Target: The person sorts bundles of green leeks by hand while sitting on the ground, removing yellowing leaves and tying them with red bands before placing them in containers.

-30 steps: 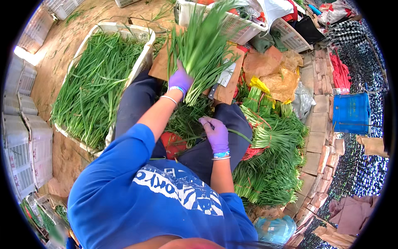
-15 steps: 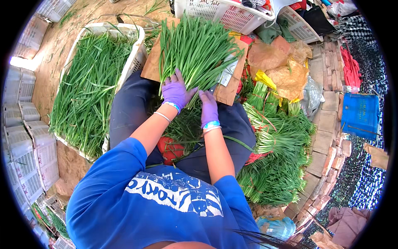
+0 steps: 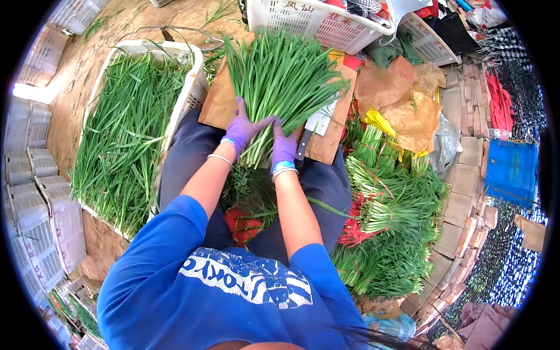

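Observation:
A thick bunch of garlic chives (image 3: 283, 76) lies over a wooden board (image 3: 217, 96) across my lap, leaf tips fanned away from me and pale stem ends towards me. My left hand (image 3: 242, 129), in a purple glove, wraps the left side of the stems. From the right, my right hand (image 3: 283, 147), gloved alike, presses round the same stems, and the thumbs nearly meet on top. The stem ends stick out below my hands, past the board's near edge. Just right of my right hand, a broad-bladed knife (image 3: 320, 121) with a dark handle rests on the board.
A white crate (image 3: 197, 79) heaped with loose chives stands at my left. Tied bundles of chives (image 3: 385, 233) are piled at my right, with red bands (image 3: 352, 226) beside them. Another white crate (image 3: 326, 26) stands beyond the board. Bricks (image 3: 458, 198) edge the right side.
Both hands have closed in round the stems and drawn the bunch slightly towards me. More stem ends now show below my hands, and the knife's handle has come into sight.

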The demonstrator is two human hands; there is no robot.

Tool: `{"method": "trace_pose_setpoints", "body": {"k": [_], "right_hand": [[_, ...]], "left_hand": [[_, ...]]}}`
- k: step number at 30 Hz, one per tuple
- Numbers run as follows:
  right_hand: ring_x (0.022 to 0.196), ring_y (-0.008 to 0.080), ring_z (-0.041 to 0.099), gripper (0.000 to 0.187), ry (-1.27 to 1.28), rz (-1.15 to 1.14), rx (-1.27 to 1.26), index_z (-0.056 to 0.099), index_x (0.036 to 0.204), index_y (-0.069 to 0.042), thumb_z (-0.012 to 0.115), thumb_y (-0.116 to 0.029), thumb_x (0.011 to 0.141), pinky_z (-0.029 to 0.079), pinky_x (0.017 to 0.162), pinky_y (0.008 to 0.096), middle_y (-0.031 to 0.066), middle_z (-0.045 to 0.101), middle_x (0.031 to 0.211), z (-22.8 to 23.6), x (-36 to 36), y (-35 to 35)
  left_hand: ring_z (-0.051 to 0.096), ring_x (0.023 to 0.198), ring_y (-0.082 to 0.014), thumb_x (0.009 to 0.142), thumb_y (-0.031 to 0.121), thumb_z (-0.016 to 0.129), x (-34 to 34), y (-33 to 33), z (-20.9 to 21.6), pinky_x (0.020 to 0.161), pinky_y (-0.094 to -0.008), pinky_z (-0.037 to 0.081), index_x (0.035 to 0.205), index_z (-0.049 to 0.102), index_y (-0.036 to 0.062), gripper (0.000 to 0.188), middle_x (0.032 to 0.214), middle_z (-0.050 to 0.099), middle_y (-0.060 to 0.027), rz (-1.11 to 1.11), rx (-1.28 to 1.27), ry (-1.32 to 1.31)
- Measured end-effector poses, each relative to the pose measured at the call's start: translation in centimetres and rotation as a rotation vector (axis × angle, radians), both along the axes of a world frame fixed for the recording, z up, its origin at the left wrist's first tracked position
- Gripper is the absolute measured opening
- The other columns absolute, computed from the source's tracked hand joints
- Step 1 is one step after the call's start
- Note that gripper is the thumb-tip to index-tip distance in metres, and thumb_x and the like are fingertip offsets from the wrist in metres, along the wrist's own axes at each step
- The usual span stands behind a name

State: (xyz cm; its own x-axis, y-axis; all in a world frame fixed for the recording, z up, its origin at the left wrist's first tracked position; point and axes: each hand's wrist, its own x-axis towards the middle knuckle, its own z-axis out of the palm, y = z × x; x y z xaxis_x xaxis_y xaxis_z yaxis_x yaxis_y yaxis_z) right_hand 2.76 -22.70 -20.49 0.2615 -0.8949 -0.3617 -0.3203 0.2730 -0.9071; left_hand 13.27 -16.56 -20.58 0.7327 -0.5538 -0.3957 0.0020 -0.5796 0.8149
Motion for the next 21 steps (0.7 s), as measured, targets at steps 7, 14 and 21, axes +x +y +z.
{"method": "trace_pose_setpoints", "body": {"k": [7,14,21], "right_hand": [[0.098,0.0194,0.053,0.058,-0.339,0.124,0.319,0.048,0.116,0.005,0.058,-0.041,0.082,0.041,0.084,0.0297,0.0128,0.055,0.113,-1.6,0.0,0.0],[0.099,0.02,0.053,0.061,-0.695,-0.065,0.726,0.04,0.125,-0.004,0.046,-0.05,0.085,0.043,0.086,0.0337,0.0108,0.053,0.115,1.2,0.9,1.2],[0.109,0.0208,0.045,0.064,-0.549,-0.04,0.467,0.035,0.128,0.001,0.049,-0.045,0.085,0.034,0.094,0.0326,0.011,0.045,0.124,-3.9,-0.3,0.1]], "left_hand": [[0.033,0.122,-0.0221,0.061,0.031,0.079,-0.2,0.1,-1.6,0.102,-0.0307,0.026,0.136,0.008,-0.0033,0.109,0.135,0.031,-0.0166,-0.113,-0.409,0.187],[0.039,0.118,-0.0223,0.06,0.029,0.079,-0.1,0.9,-3.1,0.099,-0.0309,0.032,0.136,0.007,-0.0049,0.11,0.133,0.032,-0.0182,-0.054,-0.328,0.114],[0.031,0.125,-0.0318,0.055,0.04,0.078,-1.3,-0.5,3.3,0.101,-0.0344,0.029,0.137,0.006,-0.0008,0.117,0.137,0.025,-0.0241,-0.091,0.019,0.033]]}}
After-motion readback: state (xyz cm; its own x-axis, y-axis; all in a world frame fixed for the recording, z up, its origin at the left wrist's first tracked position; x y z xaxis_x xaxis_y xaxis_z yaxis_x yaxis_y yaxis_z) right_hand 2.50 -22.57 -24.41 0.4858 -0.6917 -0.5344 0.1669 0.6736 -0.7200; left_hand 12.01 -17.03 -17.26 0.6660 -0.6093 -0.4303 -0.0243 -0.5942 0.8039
